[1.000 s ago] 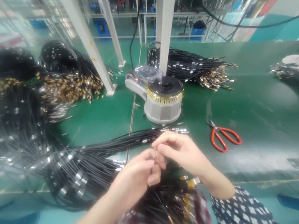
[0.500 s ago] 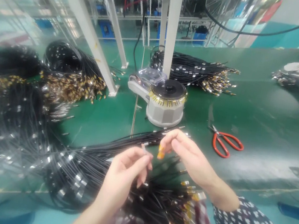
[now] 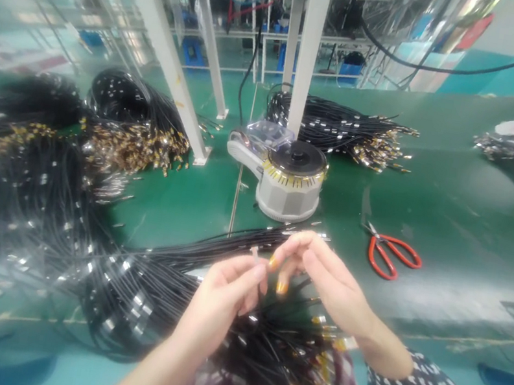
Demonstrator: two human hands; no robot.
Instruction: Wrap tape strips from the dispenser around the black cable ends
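Note:
My left hand (image 3: pixel 225 292) is closed in a pinch on a small pale strip-like piece (image 3: pixel 254 253), whose tip sticks up past the fingers; what it joins to is hidden. Just right of it, my right hand (image 3: pixel 317 271) has its fingers curved and apart. Two of its fingertips carry orange-yellow coverings, perhaps tape, and one comes close to the left fingertips; contact is unclear. Beneath both hands lies a thick bundle of black cables (image 3: pixel 159 307) with silvery and yellow-wrapped ends, reaching over the table edge onto a checked cloth on my lap.
Beyond my hands stands a round white tape dispenser (image 3: pixel 289 194) with a black top and yellow strips. Red-handled scissors (image 3: pixel 392 254) lie to the right on the green table (image 3: pixel 452 232). More cable bundles (image 3: pixel 131 145) are at left and behind. White posts (image 3: pixel 305 63) rise from the table.
My right fingers have spread apart and moved nearer to the left fingertips; a second orange-yellow fingertip now shows clearly. My left hand keeps its pinch. The whole view has shifted slightly.

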